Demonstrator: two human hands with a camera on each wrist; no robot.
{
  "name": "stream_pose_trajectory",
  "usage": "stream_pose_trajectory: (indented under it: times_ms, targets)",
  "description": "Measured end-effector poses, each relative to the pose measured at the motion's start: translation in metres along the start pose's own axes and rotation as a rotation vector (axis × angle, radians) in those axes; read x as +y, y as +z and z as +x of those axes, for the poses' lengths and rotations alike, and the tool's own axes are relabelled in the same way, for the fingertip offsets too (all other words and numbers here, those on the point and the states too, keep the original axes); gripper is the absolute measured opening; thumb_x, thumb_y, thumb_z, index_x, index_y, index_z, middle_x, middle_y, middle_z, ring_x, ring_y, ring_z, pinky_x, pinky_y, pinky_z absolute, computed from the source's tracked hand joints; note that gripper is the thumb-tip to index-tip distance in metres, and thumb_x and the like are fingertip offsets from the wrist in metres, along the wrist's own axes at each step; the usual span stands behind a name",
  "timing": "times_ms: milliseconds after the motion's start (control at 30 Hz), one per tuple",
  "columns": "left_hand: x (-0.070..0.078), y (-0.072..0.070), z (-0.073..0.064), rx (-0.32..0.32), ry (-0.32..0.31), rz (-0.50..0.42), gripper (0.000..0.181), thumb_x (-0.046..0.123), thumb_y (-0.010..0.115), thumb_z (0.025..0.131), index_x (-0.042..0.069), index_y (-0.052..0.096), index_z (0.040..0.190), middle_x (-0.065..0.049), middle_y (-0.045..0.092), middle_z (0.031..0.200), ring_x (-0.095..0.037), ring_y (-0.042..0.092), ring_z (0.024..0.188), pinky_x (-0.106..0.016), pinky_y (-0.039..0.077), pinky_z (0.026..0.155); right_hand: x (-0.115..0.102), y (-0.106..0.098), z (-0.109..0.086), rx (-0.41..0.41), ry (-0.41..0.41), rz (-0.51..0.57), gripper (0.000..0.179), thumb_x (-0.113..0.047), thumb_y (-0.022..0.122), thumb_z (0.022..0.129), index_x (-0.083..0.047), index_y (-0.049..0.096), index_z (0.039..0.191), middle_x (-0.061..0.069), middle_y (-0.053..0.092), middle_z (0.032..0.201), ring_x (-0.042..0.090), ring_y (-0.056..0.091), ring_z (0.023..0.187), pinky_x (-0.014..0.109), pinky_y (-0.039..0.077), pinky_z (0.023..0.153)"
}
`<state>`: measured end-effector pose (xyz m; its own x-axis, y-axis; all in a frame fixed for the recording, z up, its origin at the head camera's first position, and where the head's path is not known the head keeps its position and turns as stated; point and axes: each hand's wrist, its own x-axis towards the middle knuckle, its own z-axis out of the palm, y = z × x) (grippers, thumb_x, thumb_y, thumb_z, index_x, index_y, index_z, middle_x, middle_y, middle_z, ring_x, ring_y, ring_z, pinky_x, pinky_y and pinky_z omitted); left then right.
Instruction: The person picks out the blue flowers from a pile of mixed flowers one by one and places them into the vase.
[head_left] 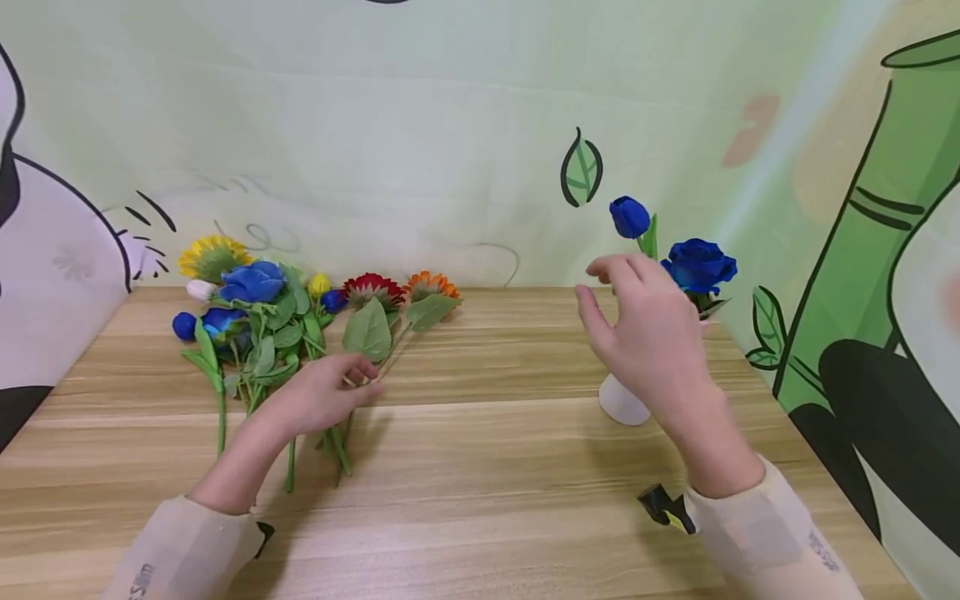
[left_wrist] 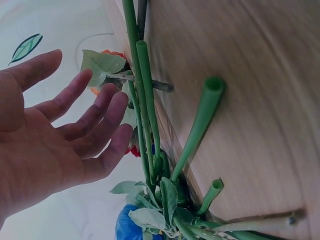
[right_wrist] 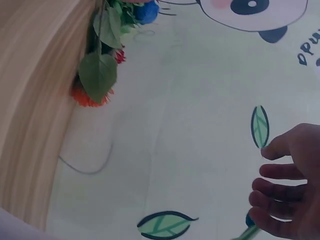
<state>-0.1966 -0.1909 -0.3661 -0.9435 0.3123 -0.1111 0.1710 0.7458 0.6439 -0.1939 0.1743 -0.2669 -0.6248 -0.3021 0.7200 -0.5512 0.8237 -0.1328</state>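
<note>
Lying beneath left hand [head_left: 322,396]: green flower stems [head_left: 290,468].

In the head view, your right hand [head_left: 648,333] blots out most of the smooth white vase [head_left: 624,405], and your left hand [head_left: 326,393] and forearm [head_left: 243,467] mask the middles of slender green stems [head_left: 339,452]. Both beige fabric sleeves [head_left: 180,546] run off the bottom edge, their lettering [head_left: 141,582] too blurred to read. Over at your right wrist, your hand nearly covers the deep-blue tulip [right_wrist: 249,219], and a broad green leaf [right_wrist: 98,77] hides much of the fringed orange flower [right_wrist: 89,101].
</note>
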Motion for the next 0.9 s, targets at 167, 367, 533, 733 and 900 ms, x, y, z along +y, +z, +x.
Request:
stream_pose_trajectory:
  times_ms: [167, 367, 533, 733, 900]
  targets:
    - [-0.001, 0.0, 0.0, -0.004, -0.008, 0.002, 0.041, 0.036, 0.062, 0.104, 0.002, 0.064, 0.126, -0.018, 0.065, 0.119, -0.036, 0.064, 0.109, -0.051, 0.054, 0.087, -0.002, 0.015, -0.006, -0.169, 0.01, 0.011, 0.02, -0.019, 0.072, 0.097, -0.001, 0.07, 0.106, 0.014, 0.069, 0.104, 0.031, 0.065, 0.091, 0.044, 0.057, 0.07]
    - [-0.002, 0.0, -0.001, -0.002, -0.004, 0.009, 0.041, 0.036, 0.062, 0.104, 0.001, 0.064, 0.126, -0.019, 0.065, 0.118, -0.036, 0.065, 0.108, -0.051, 0.053, 0.087, -0.004, 0.035, -0.011, -0.391, 0.056, 0.026, 0.026, -0.023, 0.071, 0.098, -0.001, 0.069, 0.113, 0.015, 0.069, 0.108, 0.03, 0.066, 0.094, 0.043, 0.057, 0.078]
    - [-0.002, -0.001, -0.002, 0.001, 0.002, 0.006, 0.041, 0.036, 0.063, 0.104, 0.001, 0.064, 0.125, -0.019, 0.066, 0.118, -0.036, 0.065, 0.108, -0.051, 0.054, 0.086, -0.002, 0.051, -0.019, -0.508, 0.071, 0.038, 0.029, -0.024, 0.07, 0.098, 0.0, 0.068, 0.115, 0.015, 0.07, 0.107, 0.033, 0.067, 0.094, 0.046, 0.056, 0.08]
    - [-0.002, -0.002, -0.003, 0.001, 0.003, -0.006, 0.043, 0.036, 0.063, 0.104, 0.0, 0.064, 0.127, -0.02, 0.065, 0.119, -0.037, 0.064, 0.109, -0.051, 0.053, 0.087, 0.004, 0.066, -0.03, -0.592, 0.081, 0.015, 0.031, -0.026, 0.069, 0.099, 0.0, 0.068, 0.115, 0.016, 0.069, 0.107, 0.033, 0.066, 0.095, 0.046, 0.056, 0.082]
    - [-0.004, -0.003, -0.004, 0.016, 0.01, 0.007, 0.041, 0.035, 0.063, 0.104, 0.001, 0.065, 0.126, -0.018, 0.065, 0.118, -0.036, 0.063, 0.108, -0.052, 0.053, 0.087, 0.006, 0.071, -0.033, -0.629, 0.106, -0.013, 0.032, -0.029, 0.069, 0.099, -0.001, 0.068, 0.116, 0.015, 0.069, 0.108, 0.03, 0.066, 0.095, 0.046, 0.057, 0.08]
